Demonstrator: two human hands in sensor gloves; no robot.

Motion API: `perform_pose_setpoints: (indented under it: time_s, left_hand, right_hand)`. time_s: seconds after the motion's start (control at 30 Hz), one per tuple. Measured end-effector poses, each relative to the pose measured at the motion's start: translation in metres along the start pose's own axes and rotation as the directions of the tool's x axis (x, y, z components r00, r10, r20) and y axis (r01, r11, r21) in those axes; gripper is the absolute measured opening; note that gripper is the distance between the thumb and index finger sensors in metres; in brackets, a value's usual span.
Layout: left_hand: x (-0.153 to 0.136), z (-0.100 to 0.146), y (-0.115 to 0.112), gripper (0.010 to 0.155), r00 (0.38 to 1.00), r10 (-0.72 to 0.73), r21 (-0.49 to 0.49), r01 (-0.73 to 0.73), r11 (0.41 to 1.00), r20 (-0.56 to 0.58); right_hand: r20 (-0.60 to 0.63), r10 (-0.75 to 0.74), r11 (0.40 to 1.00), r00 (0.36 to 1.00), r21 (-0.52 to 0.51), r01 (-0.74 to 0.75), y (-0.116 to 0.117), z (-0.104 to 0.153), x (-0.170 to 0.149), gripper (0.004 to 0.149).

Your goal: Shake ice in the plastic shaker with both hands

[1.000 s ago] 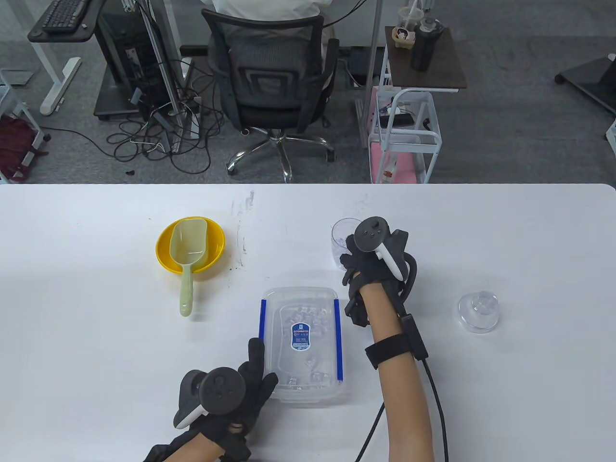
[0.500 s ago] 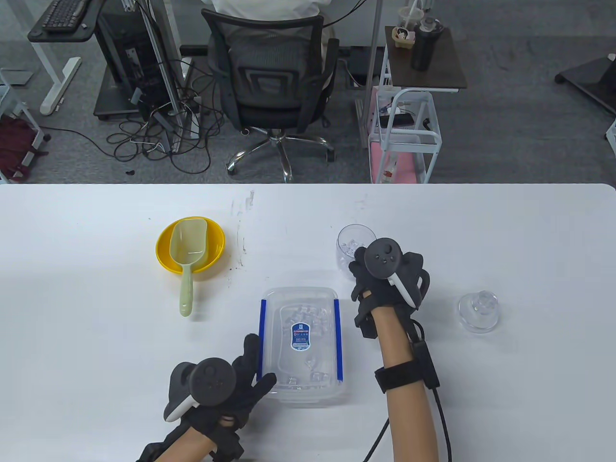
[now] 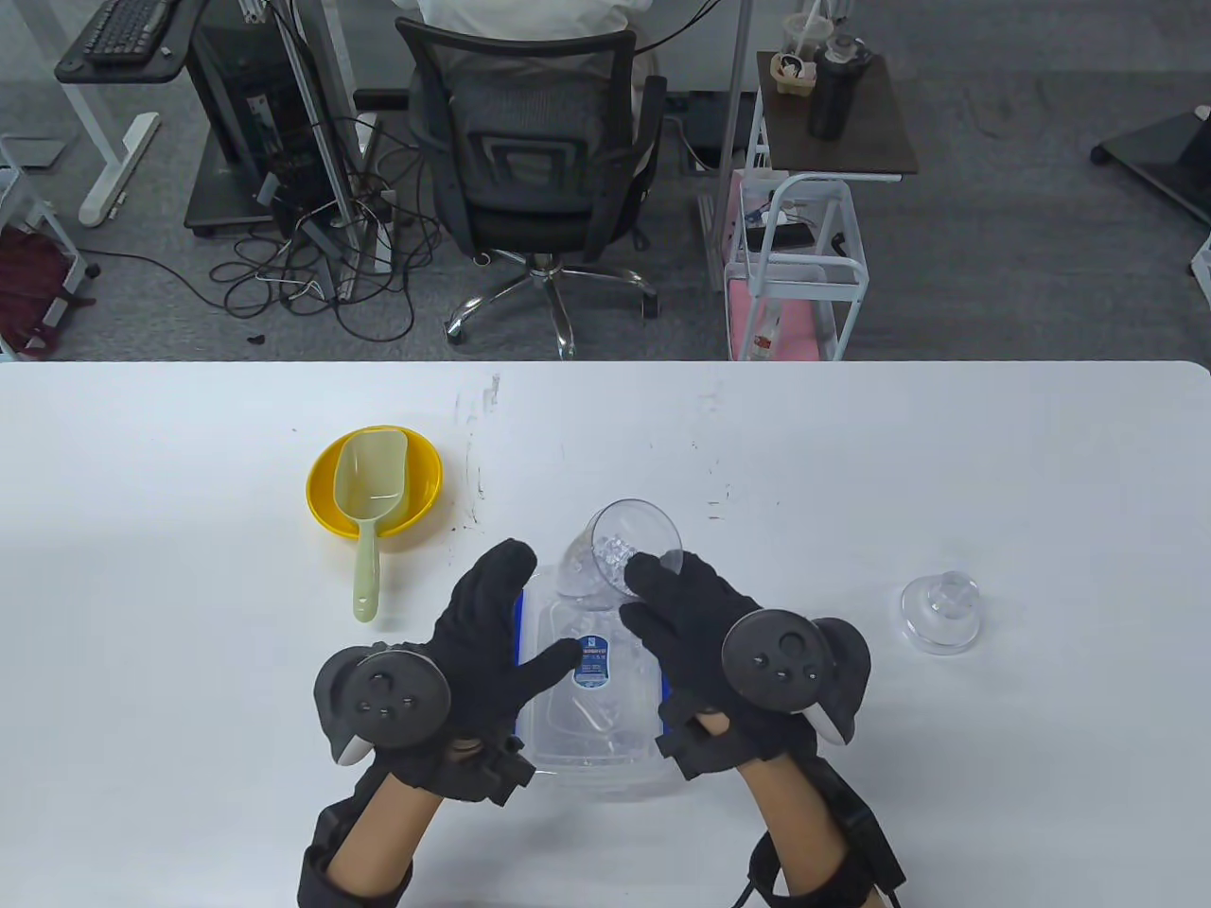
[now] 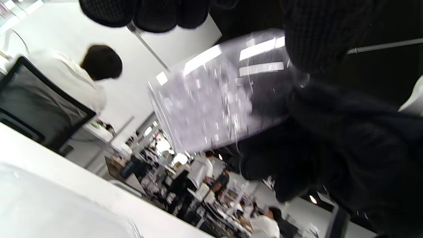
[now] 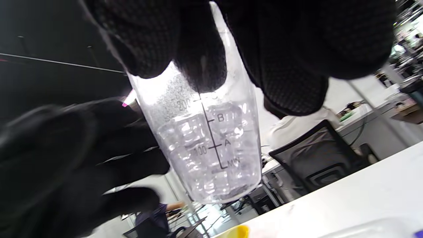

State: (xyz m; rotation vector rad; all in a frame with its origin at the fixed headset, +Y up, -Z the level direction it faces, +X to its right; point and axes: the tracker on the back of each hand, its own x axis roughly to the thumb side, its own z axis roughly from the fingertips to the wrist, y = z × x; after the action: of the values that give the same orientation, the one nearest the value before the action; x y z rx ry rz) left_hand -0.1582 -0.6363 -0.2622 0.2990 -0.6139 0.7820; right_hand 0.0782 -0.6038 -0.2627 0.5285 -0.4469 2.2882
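The clear plastic shaker cup holds ice cubes and has no lid. My right hand grips it and holds it tilted in the air above the far end of the ice box. The right wrist view shows the cup with its measure marks, and my right fingers wrapped round its upper part. My left hand is open with fingers stretched, close beside the cup's left side. I cannot tell whether it touches. The left wrist view shows the blurred cup. The shaker's clear lid lies on the table to the right.
A yellow bowl with a green scoop in it stands at the left. The lidded clear ice box with blue clips lies under my hands. The white table's far edge faces an office chair and a cart.
My right hand lifted the cup from the table and brought it left and nearer, over the ice box. My left hand left the box's near corner and rose beside the cup.
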Motion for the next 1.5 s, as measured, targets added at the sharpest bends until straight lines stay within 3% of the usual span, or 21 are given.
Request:
perform_pose_setpoints:
  time_s: [0.3,0.4,0.53,0.6,0.63,0.73,0.8,0.9,0.97,1.1,1.17,1.27,1.4,1.5]
  left_hand:
    - [-0.021,0.007,-0.005,0.109,0.997,0.02,0.054,-0.025,0.998,0.075]
    - [-0.022,0.008,-0.003,0.111,0.99,0.084,0.061,-0.091,0.994,0.11]
    - [-0.018,0.011,0.001,0.109,0.987,0.04,0.12,-0.059,0.991,0.156]
    - [-0.015,0.011,0.005,0.108,0.985,0.03,0.148,-0.055,0.987,0.169]
    - [-0.013,0.011,0.007,0.107,0.986,0.022,0.172,-0.051,0.984,0.168]
    - [-0.008,0.011,0.017,0.107,0.983,0.012,0.209,-0.051,0.977,0.185]
    - [-0.008,0.012,0.025,0.107,0.983,0.015,0.253,-0.062,0.966,0.184]
    - [-0.01,0.014,0.034,0.108,0.985,0.018,0.289,-0.067,0.955,0.171]
    - [-0.014,0.015,0.039,0.107,0.988,0.009,0.305,-0.057,0.951,0.157]
    - [-0.018,0.016,0.041,0.107,0.99,0.02,0.334,-0.066,0.94,0.14]
    - [-0.019,0.015,0.041,0.107,0.991,0.032,0.345,-0.075,0.936,0.128]
    - [-0.023,0.014,0.039,0.106,0.993,0.044,0.333,-0.08,0.94,0.112]
    - [-0.029,0.012,0.037,0.106,0.995,0.058,0.298,-0.079,0.951,0.078]
    - [-0.031,0.011,0.035,0.107,0.996,0.049,0.285,-0.068,0.956,0.073]
  right_hand:
    - [0.133,-0.112,0.987,0.985,0.132,0.094,0.022,0.004,0.014,0.048]
    - [0.125,-0.185,0.977,0.975,0.128,0.169,0.022,0.006,0.013,0.049]
    - [0.121,-0.229,0.964,0.966,0.165,0.208,0.017,0.006,0.016,0.05]
    - [0.108,-0.262,0.951,0.959,0.2,0.238,0.011,0.005,0.016,0.075]
    - [0.098,-0.31,0.935,0.946,0.215,0.284,0.005,0.005,0.013,0.079]
    - [0.047,-0.46,0.88,0.887,0.153,0.449,-0.02,0.006,-0.002,0.079]
    - [0.008,-0.475,0.879,0.88,0.051,0.474,-0.044,0.009,-0.019,0.082]
    - [-0.067,-0.397,0.911,0.915,-0.152,0.384,-0.075,0.015,-0.047,0.083]
    - [-0.203,-0.237,0.949,0.95,-0.259,0.181,-0.097,0.023,-0.076,0.084]
    - [-0.445,0.004,0.932,0.895,-0.322,-0.164,-0.118,0.033,-0.126,0.086]
    - [-0.565,0.096,0.913,0.819,-0.278,-0.299,-0.119,0.037,-0.152,0.088]
    - [-0.686,0.232,0.897,0.689,-0.123,-0.425,-0.11,0.043,-0.187,0.09]
    - [-0.755,0.312,0.906,0.576,0.055,-0.419,-0.094,0.049,-0.222,0.095]
    - [-0.78,0.305,0.924,0.546,0.102,-0.369,-0.086,0.054,-0.241,0.095]
